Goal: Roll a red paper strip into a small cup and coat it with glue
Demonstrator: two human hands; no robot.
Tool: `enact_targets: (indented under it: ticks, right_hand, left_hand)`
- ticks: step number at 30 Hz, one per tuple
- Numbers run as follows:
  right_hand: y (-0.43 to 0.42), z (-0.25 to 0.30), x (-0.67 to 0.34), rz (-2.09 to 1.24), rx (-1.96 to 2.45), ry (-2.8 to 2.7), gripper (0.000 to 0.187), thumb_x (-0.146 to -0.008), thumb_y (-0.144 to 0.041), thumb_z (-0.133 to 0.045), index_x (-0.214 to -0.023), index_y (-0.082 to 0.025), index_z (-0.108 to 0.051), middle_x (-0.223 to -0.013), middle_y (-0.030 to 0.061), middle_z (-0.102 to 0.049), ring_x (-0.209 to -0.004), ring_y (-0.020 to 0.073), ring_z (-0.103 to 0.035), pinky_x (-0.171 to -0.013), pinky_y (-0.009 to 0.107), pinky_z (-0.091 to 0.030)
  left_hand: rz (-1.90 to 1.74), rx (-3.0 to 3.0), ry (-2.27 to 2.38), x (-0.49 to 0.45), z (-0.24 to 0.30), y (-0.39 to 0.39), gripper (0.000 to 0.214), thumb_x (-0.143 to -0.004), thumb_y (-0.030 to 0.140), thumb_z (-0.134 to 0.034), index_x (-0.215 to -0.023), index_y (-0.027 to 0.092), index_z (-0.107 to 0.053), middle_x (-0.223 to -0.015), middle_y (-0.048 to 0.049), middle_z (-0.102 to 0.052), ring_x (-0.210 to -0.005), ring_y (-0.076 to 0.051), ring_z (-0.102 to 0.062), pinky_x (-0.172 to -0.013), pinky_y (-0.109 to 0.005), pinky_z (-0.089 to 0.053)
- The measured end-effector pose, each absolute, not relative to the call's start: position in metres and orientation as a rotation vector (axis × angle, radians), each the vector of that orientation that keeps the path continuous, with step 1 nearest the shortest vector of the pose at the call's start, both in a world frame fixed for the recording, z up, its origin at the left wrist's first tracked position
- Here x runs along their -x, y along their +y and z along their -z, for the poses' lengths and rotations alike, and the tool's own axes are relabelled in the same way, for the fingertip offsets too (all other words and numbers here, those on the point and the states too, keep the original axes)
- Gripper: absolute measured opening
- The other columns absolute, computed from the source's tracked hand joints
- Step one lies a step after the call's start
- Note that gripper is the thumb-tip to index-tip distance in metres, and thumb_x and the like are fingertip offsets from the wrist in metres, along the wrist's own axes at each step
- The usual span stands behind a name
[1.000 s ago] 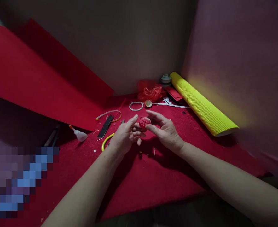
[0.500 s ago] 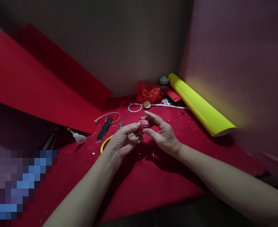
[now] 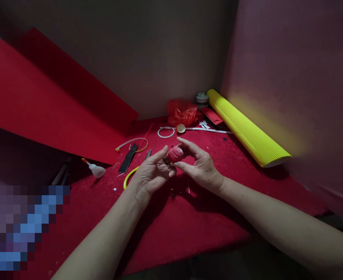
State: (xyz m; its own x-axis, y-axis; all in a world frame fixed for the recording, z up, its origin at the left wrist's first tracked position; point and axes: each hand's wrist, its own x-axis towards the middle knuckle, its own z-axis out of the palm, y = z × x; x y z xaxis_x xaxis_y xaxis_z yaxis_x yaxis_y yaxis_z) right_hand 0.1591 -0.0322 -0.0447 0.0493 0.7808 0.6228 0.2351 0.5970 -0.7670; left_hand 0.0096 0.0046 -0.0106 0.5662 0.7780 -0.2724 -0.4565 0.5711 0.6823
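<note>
A small red ribbed dome (image 3: 175, 154) of coiled paper is held between both hands above the red felt surface (image 3: 189, 217). My left hand (image 3: 151, 173) curls under it, thumb raised against its left side. My right hand (image 3: 199, 163) pinches it from the right with thumb and fingers. Its underside is hidden by my fingers.
On the felt lie a yellow curved strip (image 3: 130, 177), a glue bottle (image 3: 95, 168), a black strip (image 3: 127, 158), a white ring (image 3: 166, 132), a small cap (image 3: 181, 128) and a red plastic bag (image 3: 182, 112). A yellow corrugated roll (image 3: 244, 128) lies at right; a red sheet (image 3: 43, 101) leans at left.
Both hands have drawn a little closer together and lower, and the dome has turned slightly between my fingers. Nothing else on the felt has moved.
</note>
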Motion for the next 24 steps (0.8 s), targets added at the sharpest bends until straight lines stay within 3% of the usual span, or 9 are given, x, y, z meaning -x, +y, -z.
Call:
enact_targets:
  ticks: [4,12,16,24]
  right_hand:
    - [-0.0307,0.0451,-0.1597,-0.474,0.966,-1.478,0.059,-0.073,-0.021,-0.073,-0.128,-0.023,-0.052,-0.107,0.0065,-0.063,-0.094,0.0192,-0.063,-0.089,0.038,-0.051]
    - [-0.0285,0.0449,-0.1616,-0.422,1.005,-1.511,0.059,-0.071,-0.026,-0.076,-0.125,-0.020,-0.054,-0.098,0.0055,-0.059,-0.086,0.0188,-0.060,-0.082,0.037,-0.052]
    - [-0.0303,0.0432,-0.1612,-0.442,0.978,-1.542,0.061,-0.071,-0.026,-0.075,-0.128,-0.023,-0.051,-0.103,0.0061,-0.058,-0.091,0.0197,-0.060,-0.086,0.038,-0.051]
    - [-0.0333,0.0402,-0.1614,-0.468,0.873,-1.618,0.059,-0.076,-0.014,-0.063,-0.132,-0.026,-0.047,-0.113,0.0066,-0.058,-0.102,0.0202,-0.059,-0.092,0.039,-0.049]
  left_hand:
    - [-0.774,-0.597,0.625,-0.0093,0.0110,0.0038,0.008,-0.081,0.014,-0.062,-0.084,0.010,-0.069,-0.073,-0.0048,-0.067,-0.056,-0.010,-0.059,-0.048,-0.021,-0.047]
    - [-0.769,-0.598,0.652,-0.0115,0.0124,0.0045,0.011,-0.081,0.007,-0.056,-0.079,0.006,-0.067,-0.061,-0.0028,-0.062,-0.045,-0.008,-0.052,-0.043,-0.021,-0.043]
    - [-0.773,-0.579,0.660,-0.0109,0.0108,0.0048,0.014,-0.082,0.008,-0.054,-0.073,0.008,-0.065,-0.052,0.0009,-0.056,-0.038,-0.006,-0.045,-0.041,-0.022,-0.042]
    - [-0.759,-0.573,0.682,-0.0125,0.0093,0.0048,0.008,-0.078,0.009,-0.058,-0.081,0.008,-0.066,-0.063,-0.0034,-0.063,-0.047,-0.010,-0.055,-0.039,-0.021,-0.040]
